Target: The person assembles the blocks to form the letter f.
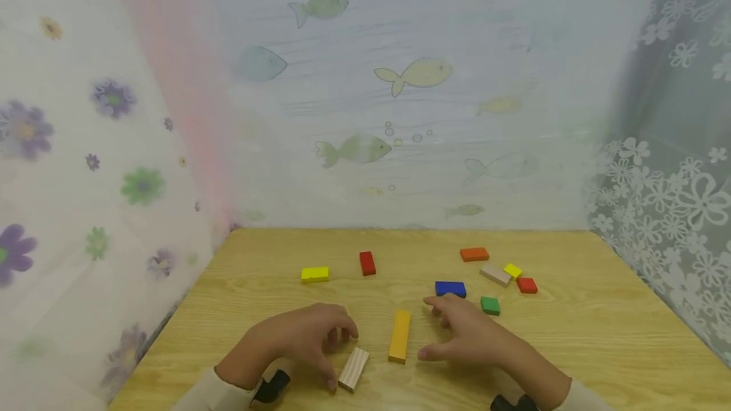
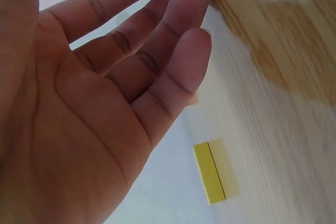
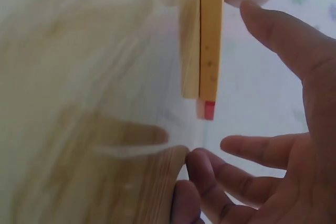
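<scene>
My left hand (image 1: 308, 338) hovers just left of a plain wooden block (image 1: 354, 369), its fingers loosely curved and the thumb tip close to the block's near end. In the left wrist view the palm and fingers hold nothing. A long orange-yellow block (image 1: 400, 335) lies between the two hands. To its right is my right hand (image 1: 474, 333), thumb and fingers spread apart, the gap between them holding nothing. Its index fingertip overlaps the near edge of a blue block (image 1: 450, 288) in the head view. A green block (image 1: 490, 306) lies just beyond this hand.
Farther back on the wooden table (image 1: 257, 309) lie a yellow block (image 1: 315, 274), a dark red block (image 1: 367, 263) and an orange block (image 1: 474, 254). Another wooden block (image 1: 495, 274), a small yellow block (image 1: 513, 271) and a red block (image 1: 527, 285) sit grouped at the right.
</scene>
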`<state>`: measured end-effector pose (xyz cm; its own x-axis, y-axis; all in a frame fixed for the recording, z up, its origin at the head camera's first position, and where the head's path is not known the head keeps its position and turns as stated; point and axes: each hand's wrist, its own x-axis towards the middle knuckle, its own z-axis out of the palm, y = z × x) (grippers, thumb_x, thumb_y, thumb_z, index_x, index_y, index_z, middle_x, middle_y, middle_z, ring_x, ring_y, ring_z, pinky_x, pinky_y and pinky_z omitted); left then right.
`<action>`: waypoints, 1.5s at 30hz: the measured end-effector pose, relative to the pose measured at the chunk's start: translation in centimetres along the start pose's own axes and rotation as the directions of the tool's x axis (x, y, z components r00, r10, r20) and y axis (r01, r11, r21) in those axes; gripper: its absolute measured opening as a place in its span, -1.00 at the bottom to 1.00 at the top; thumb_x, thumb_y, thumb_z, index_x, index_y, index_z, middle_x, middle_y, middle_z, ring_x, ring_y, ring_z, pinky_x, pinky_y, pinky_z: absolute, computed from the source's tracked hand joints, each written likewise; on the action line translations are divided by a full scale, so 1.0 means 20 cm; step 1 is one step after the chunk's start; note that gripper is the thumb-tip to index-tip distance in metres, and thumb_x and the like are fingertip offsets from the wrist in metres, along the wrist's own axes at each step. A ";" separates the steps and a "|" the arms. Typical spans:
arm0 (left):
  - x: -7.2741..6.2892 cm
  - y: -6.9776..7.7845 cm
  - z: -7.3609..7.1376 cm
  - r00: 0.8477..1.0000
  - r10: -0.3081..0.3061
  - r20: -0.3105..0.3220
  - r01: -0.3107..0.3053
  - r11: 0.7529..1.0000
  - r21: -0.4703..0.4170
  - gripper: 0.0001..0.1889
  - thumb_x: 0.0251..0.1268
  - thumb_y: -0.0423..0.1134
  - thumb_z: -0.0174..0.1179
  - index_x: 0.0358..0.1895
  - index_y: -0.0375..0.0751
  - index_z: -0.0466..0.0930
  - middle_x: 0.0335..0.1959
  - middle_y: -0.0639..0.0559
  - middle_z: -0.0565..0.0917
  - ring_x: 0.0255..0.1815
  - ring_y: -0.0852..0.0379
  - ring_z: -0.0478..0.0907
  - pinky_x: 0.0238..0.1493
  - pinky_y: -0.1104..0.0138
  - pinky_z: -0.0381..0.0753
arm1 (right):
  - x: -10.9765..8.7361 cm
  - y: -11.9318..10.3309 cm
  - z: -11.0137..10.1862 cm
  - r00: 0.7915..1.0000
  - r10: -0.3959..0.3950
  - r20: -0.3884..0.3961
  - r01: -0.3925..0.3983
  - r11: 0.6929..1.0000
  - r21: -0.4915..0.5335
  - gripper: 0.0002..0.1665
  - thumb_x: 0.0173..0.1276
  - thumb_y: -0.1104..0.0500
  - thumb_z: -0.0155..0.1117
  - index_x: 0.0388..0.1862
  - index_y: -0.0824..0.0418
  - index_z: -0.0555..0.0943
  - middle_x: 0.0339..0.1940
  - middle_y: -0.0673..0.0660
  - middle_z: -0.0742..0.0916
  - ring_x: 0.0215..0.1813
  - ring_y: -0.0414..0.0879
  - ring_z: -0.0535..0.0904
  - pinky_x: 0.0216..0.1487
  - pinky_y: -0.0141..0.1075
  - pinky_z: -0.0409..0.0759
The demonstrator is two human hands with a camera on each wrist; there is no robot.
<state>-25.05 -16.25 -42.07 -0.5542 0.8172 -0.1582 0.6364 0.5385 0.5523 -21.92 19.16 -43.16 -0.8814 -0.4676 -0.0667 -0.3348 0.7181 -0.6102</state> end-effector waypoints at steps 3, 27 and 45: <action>0.01 0.01 0.01 1.000 0.018 -0.013 -0.018 1.000 0.007 -0.30 -0.17 0.11 0.68 0.15 0.13 0.63 -0.04 0.30 0.60 -0.18 0.37 0.56 -0.12 0.46 0.62 | 0.01 0.00 0.01 1.000 0.003 0.007 -0.003 0.999 -0.032 0.17 0.10 -0.42 0.54 0.52 0.19 0.40 0.19 0.08 0.60 0.13 -0.10 0.57 0.09 -0.03 0.63; 0.03 0.07 0.01 1.000 0.017 -0.009 -0.016 0.992 0.122 -0.42 -0.14 0.12 0.68 0.00 0.14 0.65 -0.12 0.33 0.58 -0.20 0.39 0.53 -0.15 0.50 0.59 | 0.05 -0.10 0.04 0.999 0.006 0.033 -0.002 0.994 -0.112 0.16 -0.05 -0.50 0.58 0.39 0.14 0.51 0.20 0.09 0.60 0.17 -0.02 0.59 0.17 0.05 0.63; 0.02 0.07 0.01 0.999 0.026 -0.027 -0.023 0.991 0.128 -0.47 -0.14 0.08 0.69 -0.04 0.19 0.67 -0.15 0.32 0.58 -0.22 0.39 0.52 -0.18 0.50 0.57 | 0.06 -0.10 0.07 1.000 0.000 -0.010 -0.002 0.990 -0.140 0.09 -0.01 -0.53 0.52 0.36 0.10 0.55 0.17 0.05 0.60 0.16 -0.06 0.55 0.17 0.02 0.62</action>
<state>-24.22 -15.10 -41.50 -0.5515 0.8253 -0.1215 0.7125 0.5417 0.4460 -21.76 16.43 -43.16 -0.8847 -0.4625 -0.0592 -0.3768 0.7839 -0.4934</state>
